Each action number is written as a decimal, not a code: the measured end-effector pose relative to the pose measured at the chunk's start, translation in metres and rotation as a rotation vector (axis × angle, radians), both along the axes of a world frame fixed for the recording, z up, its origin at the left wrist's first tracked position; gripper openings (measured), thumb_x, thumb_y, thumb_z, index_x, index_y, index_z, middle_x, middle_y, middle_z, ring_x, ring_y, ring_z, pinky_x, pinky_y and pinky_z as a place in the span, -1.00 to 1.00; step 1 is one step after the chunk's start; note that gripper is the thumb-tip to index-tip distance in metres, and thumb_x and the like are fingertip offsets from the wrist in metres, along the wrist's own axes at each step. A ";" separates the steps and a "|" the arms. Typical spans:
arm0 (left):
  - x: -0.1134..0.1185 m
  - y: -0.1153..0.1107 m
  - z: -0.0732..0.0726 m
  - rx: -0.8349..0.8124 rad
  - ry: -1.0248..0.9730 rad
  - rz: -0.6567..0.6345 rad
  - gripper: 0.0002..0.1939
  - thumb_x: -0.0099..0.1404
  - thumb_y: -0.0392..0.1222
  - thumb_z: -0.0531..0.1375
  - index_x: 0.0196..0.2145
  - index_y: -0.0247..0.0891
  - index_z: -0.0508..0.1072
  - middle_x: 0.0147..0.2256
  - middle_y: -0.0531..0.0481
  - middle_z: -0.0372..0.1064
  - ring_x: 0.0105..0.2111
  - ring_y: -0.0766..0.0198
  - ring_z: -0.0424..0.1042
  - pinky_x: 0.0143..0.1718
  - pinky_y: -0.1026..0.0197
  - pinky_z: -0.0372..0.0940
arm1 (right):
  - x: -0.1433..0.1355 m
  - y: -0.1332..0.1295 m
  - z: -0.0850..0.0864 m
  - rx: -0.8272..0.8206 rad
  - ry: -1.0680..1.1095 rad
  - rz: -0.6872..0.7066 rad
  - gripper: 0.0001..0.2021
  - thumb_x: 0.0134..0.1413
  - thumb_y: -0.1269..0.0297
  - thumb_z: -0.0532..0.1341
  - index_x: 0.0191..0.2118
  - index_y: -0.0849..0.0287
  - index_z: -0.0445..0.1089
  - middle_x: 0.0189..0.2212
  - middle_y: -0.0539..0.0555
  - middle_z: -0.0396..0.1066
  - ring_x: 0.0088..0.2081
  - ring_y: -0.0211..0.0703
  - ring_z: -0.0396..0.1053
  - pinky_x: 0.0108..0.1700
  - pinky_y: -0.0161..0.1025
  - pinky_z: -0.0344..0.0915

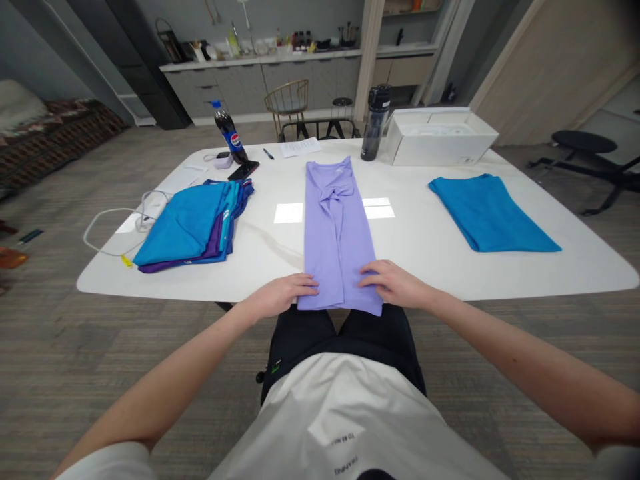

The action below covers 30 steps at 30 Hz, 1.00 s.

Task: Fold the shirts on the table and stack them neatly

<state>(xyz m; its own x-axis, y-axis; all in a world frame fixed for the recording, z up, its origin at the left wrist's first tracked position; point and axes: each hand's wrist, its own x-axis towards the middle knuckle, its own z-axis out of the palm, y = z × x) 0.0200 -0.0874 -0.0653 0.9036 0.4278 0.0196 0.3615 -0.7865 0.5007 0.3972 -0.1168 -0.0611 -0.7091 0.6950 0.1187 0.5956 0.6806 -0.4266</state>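
Observation:
A lavender garment (333, 233), folded into a long narrow strip, lies lengthwise in front of me, its near end reaching the table's front edge. My left hand (283, 293) rests at its lower left side, fingertips on the cloth. On the lower right part lie the slightly spread fingers of my right hand (393, 281). Neither hand grips the fabric. Left of it is a stack of folded garments, a blue one (185, 217) on top and purple and darker ones below. One folded blue garment (495, 213) lies flat on the right.
Along the back of the white table (410, 247) stand a cola bottle (231, 137), a dark tumbler (375, 123) and an open white box (440, 140). A phone (243, 171), a pen, papers and a white cable (103, 213) lie towards the left.

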 end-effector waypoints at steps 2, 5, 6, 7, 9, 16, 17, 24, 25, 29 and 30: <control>0.000 0.001 0.000 -0.006 0.002 0.004 -0.36 0.25 -0.55 0.03 0.19 -0.11 0.46 0.21 -0.01 0.39 0.30 0.16 0.24 0.37 0.00 0.12 | 0.013 -0.002 0.003 -0.032 -0.023 -0.011 -0.56 0.14 0.53 0.13 0.00 -0.05 0.58 0.09 0.12 0.44 0.12 0.01 0.39 0.22 0.01 0.21; 0.003 0.003 0.000 0.000 -0.035 0.008 -0.50 0.35 -0.45 0.05 0.13 -0.09 0.51 0.16 -0.01 0.44 0.25 0.16 0.30 0.34 0.01 0.16 | 0.025 -0.003 0.005 -0.080 -0.016 -0.023 -0.68 0.24 0.41 0.17 -0.03 -0.05 0.59 0.07 0.10 0.47 0.10 -0.01 0.42 0.21 -0.05 0.22; 0.005 0.004 0.001 0.005 -0.053 0.008 -0.54 0.37 -0.42 0.06 0.09 -0.09 0.54 0.13 -0.03 0.46 0.22 0.15 0.33 0.33 0.01 0.17 | 0.027 -0.003 0.004 -0.087 -0.008 -0.030 -0.73 0.26 0.35 0.19 -0.05 -0.05 0.59 0.07 0.10 0.48 0.10 -0.01 0.42 0.20 -0.05 0.22; 0.008 0.006 0.001 0.008 -0.070 0.007 -0.58 0.38 -0.40 0.08 0.05 -0.10 0.56 0.10 -0.04 0.49 0.18 0.15 0.36 0.32 0.01 0.17 | 0.028 -0.003 0.004 -0.090 0.000 -0.037 -0.78 0.27 0.29 0.21 -0.07 -0.04 0.60 0.06 0.10 0.48 0.10 0.00 0.41 0.20 -0.05 0.22; 0.013 0.008 0.001 0.011 -0.095 0.018 -0.65 0.38 -0.37 0.10 -0.02 -0.10 0.58 0.03 -0.05 0.52 0.12 0.15 0.41 0.31 0.00 0.16 | 0.026 -0.003 0.003 -0.098 0.014 -0.044 -0.82 0.29 0.23 0.23 -0.14 -0.02 0.60 0.04 0.11 0.48 0.11 0.02 0.40 0.20 -0.02 0.20; 0.030 0.016 0.030 -0.171 -0.265 0.162 -0.71 0.38 -0.35 0.11 -0.05 -0.14 0.55 -0.06 -0.02 0.55 0.05 0.19 0.46 0.40 -0.11 -0.05 | 0.012 0.013 0.022 -0.369 0.340 -0.259 -0.82 0.32 0.22 0.14 -0.13 0.06 0.49 -0.17 0.11 0.53 -0.09 -0.04 0.43 0.03 -0.08 0.31; 0.034 0.021 0.038 -0.223 -0.333 0.211 -0.73 0.38 -0.32 0.12 -0.07 -0.15 0.55 -0.07 -0.04 0.55 0.02 0.18 0.48 0.36 -0.09 0.04 | 0.010 0.023 0.029 -0.426 0.429 -0.320 -0.82 0.31 0.19 0.14 -0.13 0.07 0.47 -0.20 0.10 0.52 -0.13 -0.06 0.43 -0.02 -0.10 0.33; 0.084 0.144 0.069 -0.629 -0.893 0.781 -0.71 0.27 0.00 0.31 -0.16 -0.26 0.58 -0.20 -0.06 0.58 -0.13 0.11 0.52 0.00 0.10 0.38 | 0.012 0.160 0.058 -0.710 0.955 -0.607 -0.75 0.12 0.04 0.32 -0.19 0.09 0.43 -0.29 0.00 0.50 -0.26 -0.18 0.40 -0.20 -0.26 0.33; 0.091 0.168 0.063 -0.763 -0.933 0.833 -0.67 0.25 0.02 0.32 -0.13 -0.25 0.58 -0.18 -0.07 0.59 -0.11 0.09 0.53 0.02 0.08 0.39 | 0.014 0.183 0.054 -0.780 0.946 -0.612 -0.73 0.09 0.05 0.34 -0.18 0.09 0.45 -0.26 0.02 0.51 -0.24 -0.18 0.42 -0.21 -0.28 0.34; 0.106 0.234 0.025 -1.269 -0.777 0.973 -0.73 0.12 -0.15 0.36 -0.22 -0.32 0.59 -0.19 -0.20 0.61 -0.12 0.02 0.58 0.06 0.01 0.42 | 0.018 0.249 0.025 -1.169 0.745 -0.611 -0.66 -0.02 0.06 0.44 -0.19 0.17 0.50 -0.22 0.14 0.56 -0.28 -0.15 0.47 -0.31 -0.31 0.37; 0.107 0.241 0.017 -1.318 -0.746 1.008 -0.73 0.08 -0.21 0.37 -0.23 -0.33 0.59 -0.20 -0.21 0.61 -0.14 0.01 0.59 0.06 0.00 0.43 | 0.016 0.259 0.018 -1.195 0.705 -0.666 -0.65 -0.05 0.07 0.46 -0.22 0.19 0.50 -0.26 0.15 0.56 -0.32 -0.16 0.47 -0.36 -0.31 0.36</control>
<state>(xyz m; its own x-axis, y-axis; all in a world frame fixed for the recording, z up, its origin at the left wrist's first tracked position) 0.1272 0.1538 -0.0488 0.2801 0.8123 -0.5115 -0.1707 0.5665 0.8062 0.4135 0.1417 -0.0433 -0.2827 0.7835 -0.5533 0.0922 -0.5520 -0.8287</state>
